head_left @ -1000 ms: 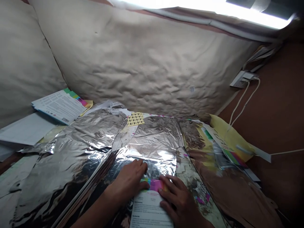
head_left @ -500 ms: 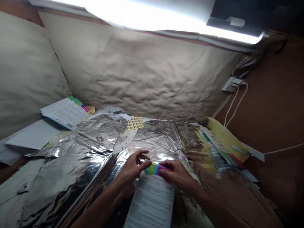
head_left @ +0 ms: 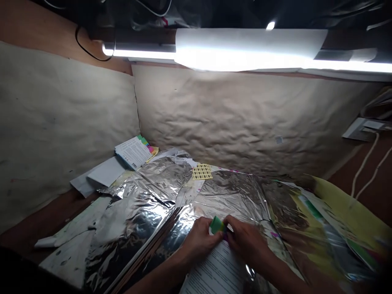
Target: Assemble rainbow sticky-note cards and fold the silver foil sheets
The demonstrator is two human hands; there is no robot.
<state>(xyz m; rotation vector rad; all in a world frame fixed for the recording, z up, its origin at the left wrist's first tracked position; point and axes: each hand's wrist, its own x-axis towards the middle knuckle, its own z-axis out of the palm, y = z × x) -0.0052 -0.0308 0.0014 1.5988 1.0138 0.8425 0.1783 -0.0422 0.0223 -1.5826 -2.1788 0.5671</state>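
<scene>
My left hand (head_left: pixel 200 239) and my right hand (head_left: pixel 246 241) meet at the top edge of a white printed sheet (head_left: pixel 216 272) that lies on silver foil (head_left: pixel 226 196). Both hands pinch a small coloured tab strip (head_left: pixel 217 224), green on top with a bit of pink under it, lifted slightly off the sheet. The fingers of both hands are closed round the strip. My forearms enter from the bottom edge.
More crumpled foil sheets (head_left: pixel 143 204) cover the desk to the left. A printed booklet with coloured tabs (head_left: pixel 134 152) and white paper (head_left: pixel 104 175) lie at the back left. A yellow label card (head_left: pixel 202 172) sits behind. Yellow paper (head_left: pixel 346 208) lies right. A lamp tube (head_left: pixel 245 51) glows above.
The view tilted up and shifted, so the lamp shows. My hands went from pressing flat on the coloured strip to pinching it together, and the strip now looks bunched and lifted.
</scene>
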